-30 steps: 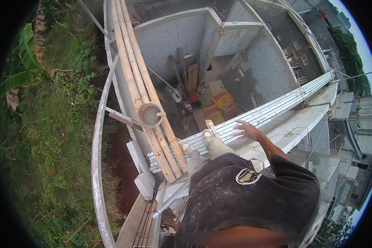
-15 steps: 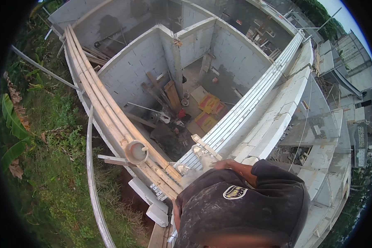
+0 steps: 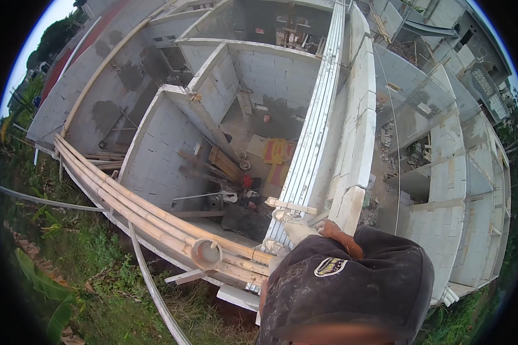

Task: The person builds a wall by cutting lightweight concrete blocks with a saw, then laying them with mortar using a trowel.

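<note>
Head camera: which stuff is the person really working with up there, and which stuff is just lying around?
In the job:
- right hand, in a pale glove
- long pale metal strips it touches
- wooden slat across them
- block wall they lie beside

Lying about:
- long wooden poles
- round ring on the poles
- planks on the floor below
- yellow sheets down there

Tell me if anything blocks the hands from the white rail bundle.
Nothing visible does: the right hand sits right at the rail bundle's near end, beside a short wooden crosspiece lying across it.
</note>
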Motion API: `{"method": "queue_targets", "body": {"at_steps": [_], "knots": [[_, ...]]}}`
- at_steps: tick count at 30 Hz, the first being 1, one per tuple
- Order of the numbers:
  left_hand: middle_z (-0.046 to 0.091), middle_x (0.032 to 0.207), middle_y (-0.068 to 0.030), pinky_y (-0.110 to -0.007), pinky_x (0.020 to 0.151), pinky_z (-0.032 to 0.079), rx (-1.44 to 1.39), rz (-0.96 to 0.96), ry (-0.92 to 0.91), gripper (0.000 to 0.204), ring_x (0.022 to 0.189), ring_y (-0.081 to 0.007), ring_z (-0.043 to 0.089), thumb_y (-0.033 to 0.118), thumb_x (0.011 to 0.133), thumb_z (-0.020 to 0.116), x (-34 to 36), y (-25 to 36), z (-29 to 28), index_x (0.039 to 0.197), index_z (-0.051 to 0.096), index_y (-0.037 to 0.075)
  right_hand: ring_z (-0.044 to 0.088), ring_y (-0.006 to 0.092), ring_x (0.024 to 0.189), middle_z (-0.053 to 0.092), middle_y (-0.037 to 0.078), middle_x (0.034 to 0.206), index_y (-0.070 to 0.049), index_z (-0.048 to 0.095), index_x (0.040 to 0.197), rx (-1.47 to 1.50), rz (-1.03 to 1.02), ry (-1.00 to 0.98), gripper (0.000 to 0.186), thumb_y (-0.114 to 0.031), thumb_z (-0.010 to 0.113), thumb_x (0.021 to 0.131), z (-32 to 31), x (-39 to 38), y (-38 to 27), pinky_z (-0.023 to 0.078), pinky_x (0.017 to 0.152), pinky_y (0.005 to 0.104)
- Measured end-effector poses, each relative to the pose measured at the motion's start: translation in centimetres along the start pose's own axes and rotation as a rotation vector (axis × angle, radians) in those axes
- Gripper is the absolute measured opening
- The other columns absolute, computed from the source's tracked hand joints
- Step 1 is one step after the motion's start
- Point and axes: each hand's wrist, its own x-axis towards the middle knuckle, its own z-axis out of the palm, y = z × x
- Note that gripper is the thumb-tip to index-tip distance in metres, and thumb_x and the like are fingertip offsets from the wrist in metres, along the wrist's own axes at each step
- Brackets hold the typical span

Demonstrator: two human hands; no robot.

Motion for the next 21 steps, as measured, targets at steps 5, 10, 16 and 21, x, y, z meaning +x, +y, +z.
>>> {"method": "queue_targets", "body": {"at_steps": [5, 10, 16, 21], "knots": [[0.027, 0.155, -0.018, -0.052, 0.107, 0.033, 0.689, 0.051, -0.052, 0.086, 0.138, -0.0379, 0.034, 0.058, 0.091, 0.054, 6.3, -2.3, -5.8, 0.154, 0.017, 0.012, 0.063, 0.037, 0.106, 0.066, 0.021, 0.115, -0.013, 0.072, 0.109, -0.002, 0.25, 0.234, 0.039, -0.04, 0.063, 0.082, 2.4, -1.7, 1.6, 0.048, 0.094, 0.0429], [0.029, 0.153, -0.0189, -0.068, 0.094, 0.038, 0.725, -0.069, 0.095, 0.078, 0.134, -0.0439, 0.034, 0.044, 0.094, 0.053, 4.2, 2.8, -5.9, 0.154, 0.015, 0.013, 0.062, 0.0379, 0.107, 0.067, 0.018, 0.111, -0.014, 0.072, 0.106, -0.123, 0.253, 0.102, 0.035, -0.036, 0.057, 0.084, 0.3, -0.7, 2.2, 0.048, 0.095, 0.0443], [0.033, 0.152, -0.0135, -0.058, 0.095, 0.042, 0.589, -0.152, 0.278, 0.076, 0.128, -0.038, 0.043, 0.043, 0.091, 0.055, 1.5, 9.4, -2.0, 0.153, 0.02, 0.016, 0.065, 0.0351, 0.1, 0.07, 0.018, 0.1, -0.011, 0.071, 0.101, 0.011, 0.147, 0.124, 0.035, -0.039, 0.059, 0.084, -0.9, 0.6, 2.4, 0.049, 0.089, 0.0435], [0.035, 0.149, -0.0117, -0.064, 0.082, 0.043, 0.591, -0.009, 0.06, 0.074, 0.117, -0.0382, 0.05, 0.047, 0.092, 0.055, 8.9, 6.9, 2.4, 0.153, 0.02, 0.024, 0.064, 0.035, 0.099, 0.067, 0.021, 0.104, -0.005, 0.07, 0.101, 0.095, 0.106, 0.278, 0.047, -0.046, 0.071, 0.078, -4.9, -2.2, 2.8, 0.05, 0.086, 0.0428]]}}
